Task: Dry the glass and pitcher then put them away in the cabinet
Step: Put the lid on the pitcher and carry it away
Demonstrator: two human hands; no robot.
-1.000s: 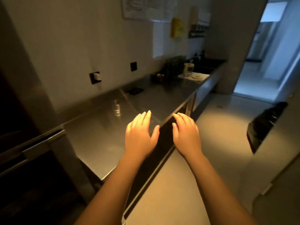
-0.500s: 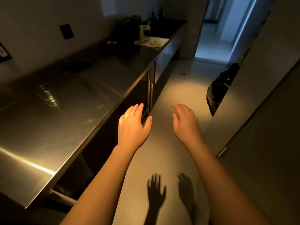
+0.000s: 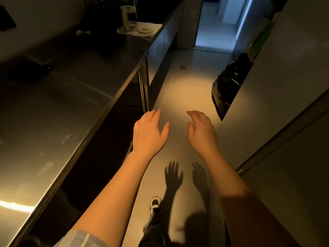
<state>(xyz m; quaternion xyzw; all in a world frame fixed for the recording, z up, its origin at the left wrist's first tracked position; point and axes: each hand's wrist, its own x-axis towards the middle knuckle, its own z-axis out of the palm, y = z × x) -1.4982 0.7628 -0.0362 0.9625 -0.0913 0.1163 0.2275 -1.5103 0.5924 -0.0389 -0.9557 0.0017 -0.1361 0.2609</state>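
Fingers of the left hand and right hand are loosely spread, palms down, holding nothing, above the floor. Pitcher stands upright, long axis vertical, on a white cloth at the far end of the steel counter; the glass cannot be clearly told apart. A dim narrow aisle leads to a doorway.

You are standing in a dim galley kitchen: a long steel surface is running along the left, a pitcher at upper centre.
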